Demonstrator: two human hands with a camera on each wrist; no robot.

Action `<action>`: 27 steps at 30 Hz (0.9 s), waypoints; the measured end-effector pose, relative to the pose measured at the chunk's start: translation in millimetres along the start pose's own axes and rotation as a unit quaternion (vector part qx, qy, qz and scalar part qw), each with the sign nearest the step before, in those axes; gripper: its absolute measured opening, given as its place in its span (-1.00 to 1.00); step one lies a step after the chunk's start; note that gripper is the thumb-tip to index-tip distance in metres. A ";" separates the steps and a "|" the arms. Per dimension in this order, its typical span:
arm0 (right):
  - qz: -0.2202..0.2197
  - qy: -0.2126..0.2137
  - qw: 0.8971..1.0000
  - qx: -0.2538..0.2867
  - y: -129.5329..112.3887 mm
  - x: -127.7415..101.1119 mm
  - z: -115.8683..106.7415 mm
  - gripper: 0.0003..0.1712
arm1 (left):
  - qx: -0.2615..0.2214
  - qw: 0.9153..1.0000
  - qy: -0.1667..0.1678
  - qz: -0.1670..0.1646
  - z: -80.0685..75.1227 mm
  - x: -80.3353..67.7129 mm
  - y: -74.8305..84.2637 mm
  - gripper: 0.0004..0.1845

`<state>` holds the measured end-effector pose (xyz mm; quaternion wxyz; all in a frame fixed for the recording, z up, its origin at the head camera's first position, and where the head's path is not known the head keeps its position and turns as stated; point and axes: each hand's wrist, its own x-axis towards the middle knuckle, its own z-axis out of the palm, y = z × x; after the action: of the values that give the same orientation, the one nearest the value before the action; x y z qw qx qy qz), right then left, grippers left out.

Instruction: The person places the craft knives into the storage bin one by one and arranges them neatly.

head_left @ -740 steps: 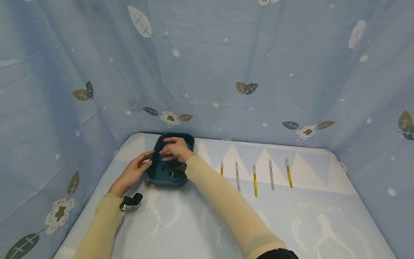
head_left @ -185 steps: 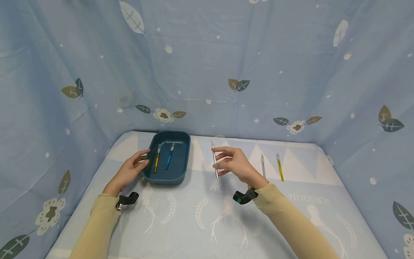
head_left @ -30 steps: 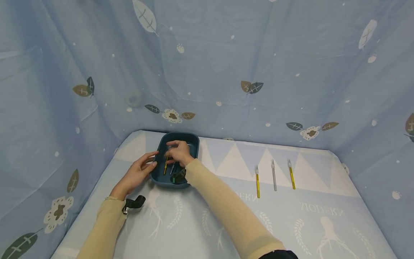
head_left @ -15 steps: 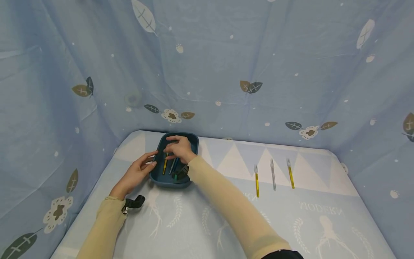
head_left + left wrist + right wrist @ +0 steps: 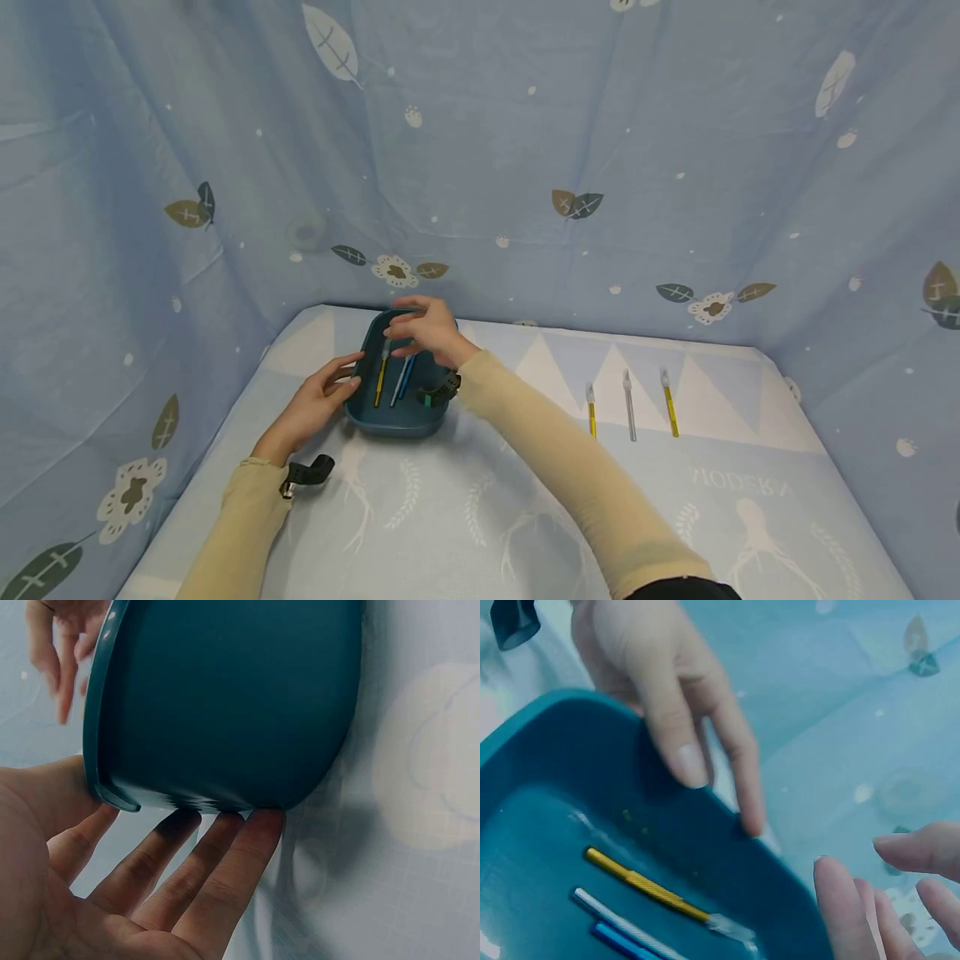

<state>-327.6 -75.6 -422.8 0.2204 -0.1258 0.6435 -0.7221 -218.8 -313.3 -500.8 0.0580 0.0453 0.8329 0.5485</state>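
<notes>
A dark teal tray (image 5: 358, 407) stands at the table's back left. Three pen-shaped tools lie in it: a yellow one (image 5: 380, 382), a silver one (image 5: 622, 925) and a blue one (image 5: 406, 379). My left hand (image 5: 349, 373) touches the tray's left wall (image 5: 225, 697) with straight fingers (image 5: 217, 855), and its thumb (image 5: 667, 712) rests on the rim. Just above the tray's far end, my right hand (image 5: 399, 327) hovers with its fingers (image 5: 855, 915) relaxed and holding nothing.
Three more tools lie side by side on the table to the right: a yellow one (image 5: 591, 412), a silver one (image 5: 628, 404) and another yellow one (image 5: 667, 402). Blue patterned cloth covers the table (image 5: 525, 517) and hangs as walls behind and to the left.
My right hand has lifted out of the tray and drawn back over its far end, uncovering the tools that lie inside. The left hand has stayed on the tray's side.
</notes>
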 end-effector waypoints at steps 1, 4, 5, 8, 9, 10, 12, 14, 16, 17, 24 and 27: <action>-0.003 -0.005 1.000 -0.003 -3.5 -2.4 -2.2 -0.36 | -0.001 1.000 0.000 0.000 0.2 0.0 -0.1 -0.35; -0.013 -0.018 1.000 0.001 -13.6 -11.1 -8.8 -0.35 | 0.000 1.000 -0.001 0.001 1.3 0.7 -0.2 -0.35; -0.018 -0.024 1.000 0.002 -17.0 -14.9 -11.1 -0.35 | -0.001 1.000 -0.001 0.001 1.4 0.9 -0.6 -0.35; -0.036 -0.038 0.999 0.000 -26.2 -26.6 -17.5 -0.37 | -0.003 1.000 0.003 0.000 1.6 1.3 -1.6 -0.36; -0.042 -0.041 0.998 -0.002 -28.7 -30.4 -19.6 -0.37 | -0.003 1.000 0.004 -0.001 1.6 1.4 -1.9 -0.36; -0.049 -0.043 0.998 -0.003 -31.2 -34.5 -21.9 -0.37 | -0.003 1.000 0.005 -0.001 1.6 1.5 -2.1 -0.36; -0.061 -0.045 0.997 -0.004 -35.6 -42.3 -27.3 -0.37 | -0.004 1.000 0.006 -0.001 1.9 1.8 -2.3 -0.36; -0.072 -0.046 0.996 -0.003 -40.2 -50.5 -32.6 -0.35 | -0.005 1.000 0.007 0.001 2.3 2.1 -2.4 -0.35; -0.082 -0.046 0.996 -0.002 -44.8 -58.6 -38.2 -0.34 | -0.004 1.000 0.006 0.003 2.5 2.2 -3.1 -0.34; -0.086 -0.046 0.995 -0.001 -47.3 -62.7 -40.9 -0.34 | -0.004 1.000 0.007 0.003 2.5 2.2 -3.3 -0.34; -0.113 -0.033 0.993 0.003 -64.1 -87.9 -58.1 -0.35 | -0.009 1.000 0.008 0.002 1.3 0.8 -4.0 -0.34; -0.122 -0.021 0.992 -0.004 -68.9 -96.6 -65.5 -0.35 | -0.010 1.000 0.009 0.003 1.2 0.5 -3.3 -0.34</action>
<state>-284.7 33.1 -354.2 0.1436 -0.2199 0.6211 -0.7384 -219.1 -313.4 -504.3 0.0496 0.0420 0.8277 0.5573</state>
